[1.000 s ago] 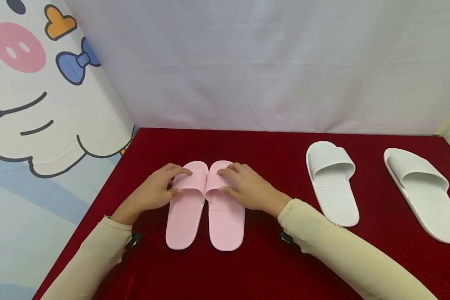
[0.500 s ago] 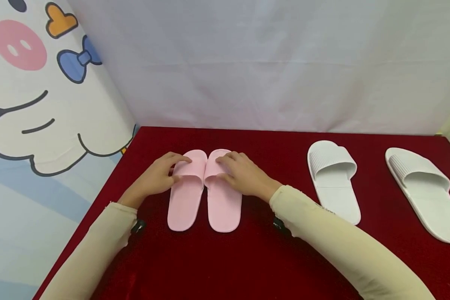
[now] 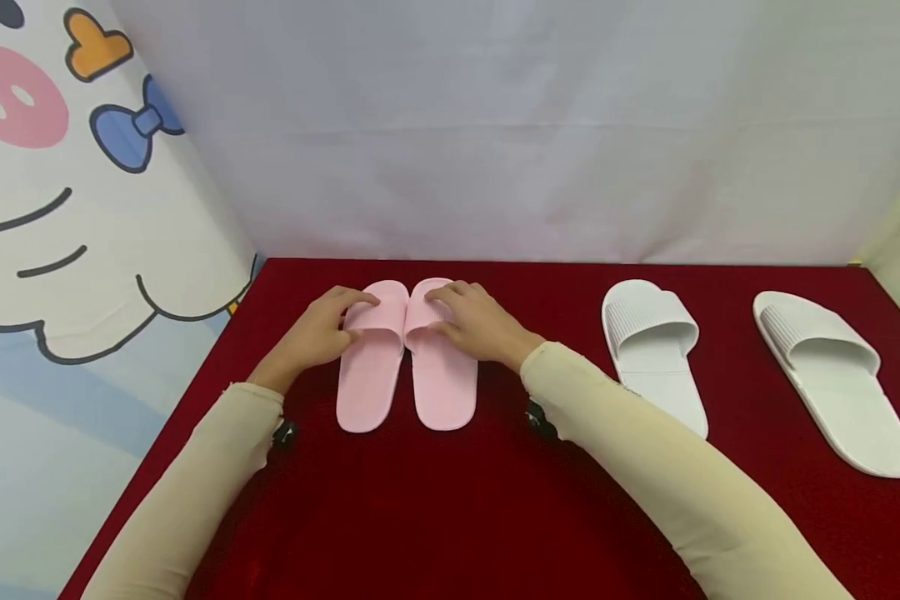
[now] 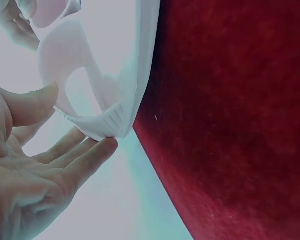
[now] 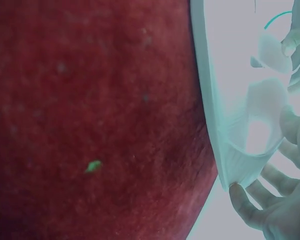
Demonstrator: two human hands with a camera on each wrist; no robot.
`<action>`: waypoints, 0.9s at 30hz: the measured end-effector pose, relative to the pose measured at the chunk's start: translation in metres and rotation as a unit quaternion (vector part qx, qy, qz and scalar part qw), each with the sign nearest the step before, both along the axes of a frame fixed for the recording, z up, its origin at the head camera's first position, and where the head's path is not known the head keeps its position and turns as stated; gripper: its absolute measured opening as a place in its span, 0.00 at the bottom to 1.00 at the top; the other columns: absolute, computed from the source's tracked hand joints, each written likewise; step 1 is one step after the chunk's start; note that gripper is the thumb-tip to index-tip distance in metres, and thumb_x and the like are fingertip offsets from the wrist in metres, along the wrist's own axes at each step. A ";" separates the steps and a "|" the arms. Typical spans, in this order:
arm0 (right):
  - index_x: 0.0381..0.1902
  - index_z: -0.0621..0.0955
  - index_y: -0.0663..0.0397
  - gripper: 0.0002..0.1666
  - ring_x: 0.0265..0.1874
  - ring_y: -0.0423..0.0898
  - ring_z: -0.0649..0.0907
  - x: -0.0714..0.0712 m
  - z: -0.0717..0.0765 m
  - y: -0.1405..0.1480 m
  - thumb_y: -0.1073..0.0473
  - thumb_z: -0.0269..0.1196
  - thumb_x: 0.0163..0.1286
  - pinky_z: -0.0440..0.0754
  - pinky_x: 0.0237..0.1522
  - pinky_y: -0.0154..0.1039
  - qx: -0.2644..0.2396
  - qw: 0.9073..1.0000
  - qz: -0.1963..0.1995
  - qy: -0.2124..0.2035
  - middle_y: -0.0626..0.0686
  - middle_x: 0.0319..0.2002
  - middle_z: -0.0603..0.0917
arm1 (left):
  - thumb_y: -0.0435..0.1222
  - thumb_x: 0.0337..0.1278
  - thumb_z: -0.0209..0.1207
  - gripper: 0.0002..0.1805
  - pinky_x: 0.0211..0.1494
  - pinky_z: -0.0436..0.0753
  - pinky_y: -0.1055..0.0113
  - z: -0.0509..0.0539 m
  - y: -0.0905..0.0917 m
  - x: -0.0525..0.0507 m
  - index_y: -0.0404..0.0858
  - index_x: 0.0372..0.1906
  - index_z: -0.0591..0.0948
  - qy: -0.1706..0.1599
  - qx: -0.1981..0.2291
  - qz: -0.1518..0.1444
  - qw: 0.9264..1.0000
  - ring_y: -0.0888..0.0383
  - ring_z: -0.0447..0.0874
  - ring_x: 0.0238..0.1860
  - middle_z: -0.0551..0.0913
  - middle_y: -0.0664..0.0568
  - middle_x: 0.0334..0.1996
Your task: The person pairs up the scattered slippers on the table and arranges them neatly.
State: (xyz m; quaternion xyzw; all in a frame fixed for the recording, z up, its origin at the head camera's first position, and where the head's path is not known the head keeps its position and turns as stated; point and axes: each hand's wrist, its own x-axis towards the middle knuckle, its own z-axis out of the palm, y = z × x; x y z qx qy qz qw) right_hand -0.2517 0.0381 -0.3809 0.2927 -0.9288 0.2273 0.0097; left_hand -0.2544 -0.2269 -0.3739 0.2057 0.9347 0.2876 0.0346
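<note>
Two pink slippers lie side by side on the red cloth in the head view, toes away from me and straps touching. My left hand [image 3: 311,333] grips the strap of the left pink slipper [image 3: 367,383] from its outer side. On the right pink slipper [image 3: 446,387], my right hand [image 3: 487,323] holds the strap the same way. In the left wrist view the thumb [image 4: 37,106] is at the strap's opening and the fingers reach along its outer side. The right wrist view shows a matching hold on the right slipper [image 5: 227,75].
A white slipper [image 3: 648,333] lies to the right, its heel partly behind my right sleeve [image 3: 645,442]. Another white slipper [image 3: 843,408] lies farther right, slanted. Behind the red cloth [image 3: 420,517] hangs a white curtain [image 3: 495,142]; a cartoon-printed cloth [image 3: 105,217] is at left.
Both hands have pushed the pink slippers away from me, toward the back edge of the red cloth, keeping them together. The white slippers stay put; the head view has shifted slightly.
</note>
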 end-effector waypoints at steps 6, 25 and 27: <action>0.66 0.75 0.52 0.27 0.66 0.57 0.73 -0.016 0.000 -0.005 0.50 0.61 0.73 0.68 0.70 0.50 -0.001 1.000 -0.006 -0.012 0.58 0.65 0.76 | 0.22 0.53 0.55 0.27 0.62 0.77 0.44 0.003 -0.001 -0.015 0.34 0.61 0.76 0.007 -0.015 -0.003 1.000 0.39 0.73 0.60 0.72 0.33 0.62; 0.65 0.77 0.53 0.27 0.69 0.57 0.70 -0.045 0.002 -0.007 0.51 0.63 0.71 0.63 0.73 0.47 0.004 0.998 -0.051 -0.034 0.56 0.66 0.77 | 0.23 0.52 0.55 0.26 0.63 0.73 0.46 0.002 0.003 -0.052 0.34 0.60 0.77 0.013 -0.036 -0.004 0.999 0.40 0.71 0.60 0.74 0.32 0.60; 0.65 0.77 0.52 0.27 0.69 0.57 0.70 -0.045 0.001 -0.006 0.52 0.63 0.71 0.64 0.73 0.47 0.007 0.997 -0.056 -0.043 0.55 0.66 0.77 | 0.22 0.50 0.54 0.27 0.63 0.74 0.46 0.001 0.004 -0.054 0.33 0.60 0.78 0.020 -0.032 -0.009 0.999 0.40 0.71 0.61 0.75 0.32 0.60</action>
